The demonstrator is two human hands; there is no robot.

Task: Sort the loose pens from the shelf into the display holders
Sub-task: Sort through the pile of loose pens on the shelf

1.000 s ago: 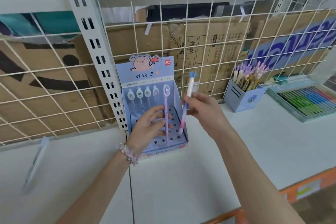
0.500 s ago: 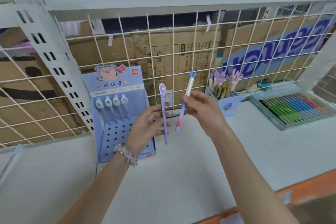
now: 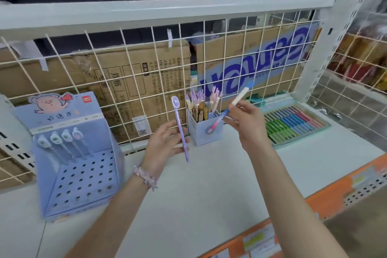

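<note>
A purple pen (image 3: 180,130) with a round top is held nearly upright. A white, blue and pink pen (image 3: 230,107) is held slanted above the pen cup (image 3: 206,130). Four pens (image 3: 62,146) are stood in the holed stand (image 3: 81,174) at left.

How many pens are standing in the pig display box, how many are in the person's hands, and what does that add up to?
Pens standing in the pig display box: 4
Purple pen in the left hand: 1
White-and-pink pen in the right hand: 1
Total: 6
</note>
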